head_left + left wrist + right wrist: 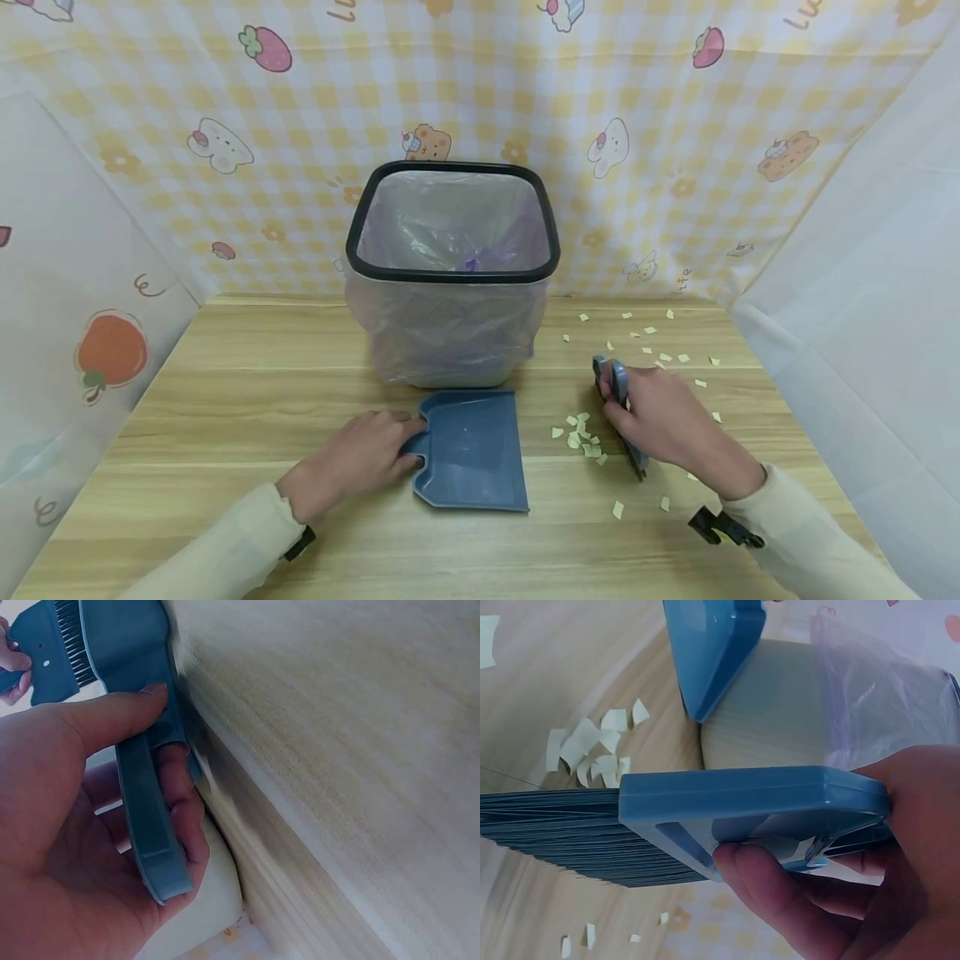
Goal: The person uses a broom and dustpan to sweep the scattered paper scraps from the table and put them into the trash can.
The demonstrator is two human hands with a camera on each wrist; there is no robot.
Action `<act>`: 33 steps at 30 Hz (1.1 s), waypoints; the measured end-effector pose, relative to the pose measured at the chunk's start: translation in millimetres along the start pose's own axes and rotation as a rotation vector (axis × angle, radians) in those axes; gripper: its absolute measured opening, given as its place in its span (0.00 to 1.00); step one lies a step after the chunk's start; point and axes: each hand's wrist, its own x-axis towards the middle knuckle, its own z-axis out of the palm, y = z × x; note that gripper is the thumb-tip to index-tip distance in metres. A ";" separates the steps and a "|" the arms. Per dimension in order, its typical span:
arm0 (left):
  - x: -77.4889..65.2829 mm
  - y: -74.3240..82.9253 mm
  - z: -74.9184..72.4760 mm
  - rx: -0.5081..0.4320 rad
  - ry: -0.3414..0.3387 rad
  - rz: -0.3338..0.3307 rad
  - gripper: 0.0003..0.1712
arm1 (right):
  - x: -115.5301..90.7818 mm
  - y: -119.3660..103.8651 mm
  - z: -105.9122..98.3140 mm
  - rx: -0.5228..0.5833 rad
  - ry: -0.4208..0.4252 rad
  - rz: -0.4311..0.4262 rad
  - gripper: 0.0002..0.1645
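My left hand (367, 454) grips the short handle of a blue dustpan (472, 450), which lies on the table with its flat lip toward the right. In the left wrist view the thumb lies along the handle (154, 825) and the fingers curl beneath it. My right hand (663, 412) holds a small blue brush (742, 799) by its grip, dark bristles (585, 832) down at the tabletop. Between brush and dustpan sits a small heap of pale yellow paper scraps (581, 433), just left of the bristles.
A bin (453, 333) with a black rim and a translucent purple liner stands behind the dustpan. More paper scraps (665, 357) lie scattered at the right and back of the wooden table (262, 367). Patterned curtains (300, 108) close off the back and sides.
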 end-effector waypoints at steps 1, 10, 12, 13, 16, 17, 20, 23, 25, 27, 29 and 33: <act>0.2 -0.3 -0.1 -0.002 0.000 0.002 0.19 | 0.6 -0.4 1.2 0.002 -0.001 0.000 0.03; 2.9 -1.8 -2.8 -0.025 -0.004 0.030 0.16 | 5.4 -5.0 11.8 0.039 -0.017 -0.017 0.07; 3.6 -2.1 -3.4 -0.025 -0.008 0.033 0.16 | 6.6 -6.8 13.5 0.049 -0.015 -0.025 0.07; 4.0 -2.2 -3.9 -0.026 -0.009 0.037 0.15 | 7.1 -7.7 14.3 0.056 -0.015 -0.028 0.07; 5.2 -2.2 -5.4 -0.023 -0.013 0.039 0.14 | 8.8 -11.4 16.1 0.077 -0.013 -0.043 0.07; 5.6 -2.1 -5.9 -0.020 -0.013 0.041 0.14 | 9.2 -12.8 16.6 0.085 -0.013 -0.046 0.07; 6.0 -1.4 -6.3 -0.015 -0.016 0.043 0.14 | 10.9 -15.7 19.7 0.106 -0.012 -0.061 0.07; 5.9 -0.7 -6.3 -0.008 -0.018 0.043 0.14 | 12.8 -19.3 22.5 0.123 -0.010 -0.079 0.08; 5.7 -0.5 -6.1 -0.005 -0.024 0.037 0.15 | 14.3 -22.1 23.7 0.136 -0.008 -0.093 0.08; 5.4 -0.2 -6.3 -0.001 -0.029 0.034 0.15 | 15.4 -25.1 24.2 0.143 -0.008 -0.102 0.09; 5.2 0.0 -6.3 0.002 -0.037 0.028 0.15 | 16.4 -28.1 24.5 0.153 -0.010 -0.107 0.09; 5.0 0.3 -5.6 0.001 -0.040 0.024 0.15 | 17.9 -33.5 25.9 0.169 -0.017 -0.110 0.08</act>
